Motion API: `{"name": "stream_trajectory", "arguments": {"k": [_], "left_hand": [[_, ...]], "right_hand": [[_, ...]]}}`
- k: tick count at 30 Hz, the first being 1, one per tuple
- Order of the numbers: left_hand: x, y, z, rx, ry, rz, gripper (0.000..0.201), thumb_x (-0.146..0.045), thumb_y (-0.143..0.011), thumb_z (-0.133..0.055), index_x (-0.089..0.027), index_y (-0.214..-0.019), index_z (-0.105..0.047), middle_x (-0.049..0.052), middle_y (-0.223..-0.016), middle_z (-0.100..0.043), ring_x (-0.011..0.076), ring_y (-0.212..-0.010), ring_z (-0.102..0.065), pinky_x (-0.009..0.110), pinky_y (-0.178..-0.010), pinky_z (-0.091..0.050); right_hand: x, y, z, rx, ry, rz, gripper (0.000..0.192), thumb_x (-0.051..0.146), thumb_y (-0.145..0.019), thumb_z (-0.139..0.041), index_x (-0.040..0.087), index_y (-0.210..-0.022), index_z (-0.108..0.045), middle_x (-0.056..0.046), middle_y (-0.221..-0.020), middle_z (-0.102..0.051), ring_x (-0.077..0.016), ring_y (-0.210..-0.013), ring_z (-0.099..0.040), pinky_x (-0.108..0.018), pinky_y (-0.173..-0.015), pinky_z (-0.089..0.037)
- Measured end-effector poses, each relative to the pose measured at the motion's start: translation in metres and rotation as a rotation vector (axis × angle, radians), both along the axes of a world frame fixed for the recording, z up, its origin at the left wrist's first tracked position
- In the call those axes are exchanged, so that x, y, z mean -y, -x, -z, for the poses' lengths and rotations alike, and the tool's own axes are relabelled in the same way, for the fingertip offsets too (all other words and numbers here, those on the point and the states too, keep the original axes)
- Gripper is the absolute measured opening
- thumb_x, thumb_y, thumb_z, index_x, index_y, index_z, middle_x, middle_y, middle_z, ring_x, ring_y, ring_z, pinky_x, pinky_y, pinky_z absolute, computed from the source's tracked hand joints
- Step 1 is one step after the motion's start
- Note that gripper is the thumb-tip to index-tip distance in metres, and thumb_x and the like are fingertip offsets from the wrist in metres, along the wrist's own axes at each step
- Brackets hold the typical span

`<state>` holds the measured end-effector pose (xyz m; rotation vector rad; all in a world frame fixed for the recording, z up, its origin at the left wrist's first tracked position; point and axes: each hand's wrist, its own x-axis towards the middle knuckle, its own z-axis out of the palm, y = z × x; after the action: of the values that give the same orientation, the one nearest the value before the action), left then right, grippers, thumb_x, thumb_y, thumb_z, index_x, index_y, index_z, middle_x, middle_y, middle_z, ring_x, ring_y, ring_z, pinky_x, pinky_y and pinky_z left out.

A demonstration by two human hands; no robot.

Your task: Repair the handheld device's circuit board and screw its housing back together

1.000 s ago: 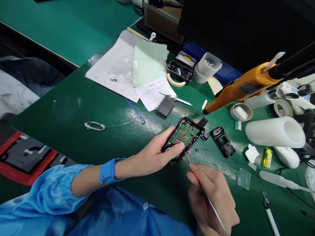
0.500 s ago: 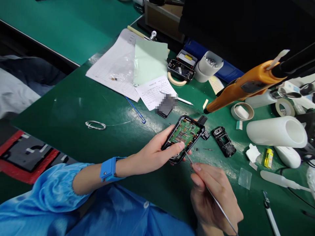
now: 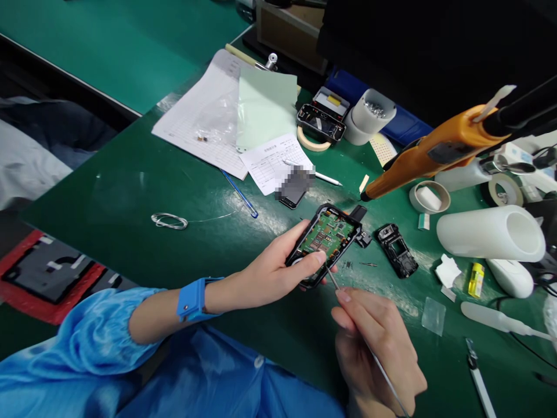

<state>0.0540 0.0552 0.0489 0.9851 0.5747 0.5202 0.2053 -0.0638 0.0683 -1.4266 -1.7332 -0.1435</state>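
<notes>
Here's my left hand [image 3: 282, 271] wrapped around the opened black device [image 3: 328, 232], thumb pressed over the near side of its green circuit board [image 3: 322, 238], all of it above the counter [image 3: 209, 258]. In comes my right hand [image 3: 378, 342], fingers pinching a thin metal tool [image 3: 333, 279], tip right at the device's near edge, just beside that thumb! Over to the right, a black housing [image 3: 395, 247] lies on the counter, the orange screwdriver [image 3: 435, 148] slanting down behind.

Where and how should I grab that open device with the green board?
Probably by its black rim, from the left: it stands around the bare circuit board, the left hand grips that side, and the tool in the right hand sits opposite.
</notes>
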Motion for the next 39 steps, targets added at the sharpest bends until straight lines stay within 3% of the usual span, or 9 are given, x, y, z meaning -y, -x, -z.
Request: {"name": "stream_trajectory", "arguments": {"k": [8, 14, 20, 32, 39], "left_hand": [[-0.002, 0.002, -0.004, -0.015, 0.048, 0.016, 0.039, -0.039, -0.102, -0.077, -0.017, -0.131, -0.065, 0.009, -0.108, -0.084, 0.0199, -0.085, -0.079, 0.026, -0.067, -0.061], [-0.002, 0.001, -0.004, -0.021, 0.065, 0.012, 0.042, -0.039, -0.099, -0.078, -0.017, -0.131, -0.063, 0.01, -0.105, -0.084, 0.0201, -0.08, -0.079, 0.024, -0.059, -0.058], [-0.004, 0.001, -0.002, -0.048, 0.071, 0.007, 0.035, -0.039, -0.099, -0.07, -0.019, -0.126, -0.061, 0.008, -0.097, -0.083, 0.0203, -0.072, -0.079, 0.022, -0.051, -0.054], [-0.005, 0.0, -0.004, -0.053, 0.116, -0.056, 0.034, -0.036, -0.093, -0.072, -0.02, -0.12, -0.058, 0.003, -0.084, -0.08, 0.0175, -0.06, -0.076, 0.016, -0.041, -0.049], [-0.004, 0.001, -0.004, -0.041, 0.09, -0.006, 0.04, -0.035, -0.092, -0.081, -0.018, -0.122, -0.059, 0.006, -0.088, -0.081, 0.0166, -0.062, -0.077, 0.015, -0.043, -0.05]], "right_hand": [[0.002, -0.001, -0.001, -0.022, -0.01, -0.001, 0.013, 0.015, -0.112, -0.067, 0.009, -0.11, -0.078, -0.006, -0.094, -0.08, -0.0138, -0.092, -0.078, -0.028, -0.077, -0.066], [0.007, -0.003, -0.005, -0.03, 0.024, 0.008, 0.016, 0.024, -0.115, -0.062, 0.017, -0.116, -0.076, -0.004, -0.092, -0.079, -0.0163, -0.087, -0.079, -0.032, -0.072, -0.07], [0.011, -0.006, 0.002, -0.088, -0.066, 0.038, 0.022, 0.019, -0.112, -0.066, 0.019, -0.13, -0.078, -0.004, -0.094, -0.081, -0.02, -0.087, -0.08, -0.037, -0.074, -0.072], [0.014, -0.011, -0.003, -0.137, -0.044, -0.006, 0.015, 0.021, -0.115, -0.063, 0.015, -0.119, -0.076, -0.004, -0.096, -0.08, -0.0177, -0.091, -0.08, -0.035, -0.075, -0.071], [0.014, -0.011, 0.001, -0.184, -0.064, -0.006, 0.019, 0.026, -0.114, -0.064, 0.015, -0.122, -0.078, -0.005, -0.094, -0.079, -0.0197, -0.089, -0.081, -0.036, -0.071, -0.07]]}}
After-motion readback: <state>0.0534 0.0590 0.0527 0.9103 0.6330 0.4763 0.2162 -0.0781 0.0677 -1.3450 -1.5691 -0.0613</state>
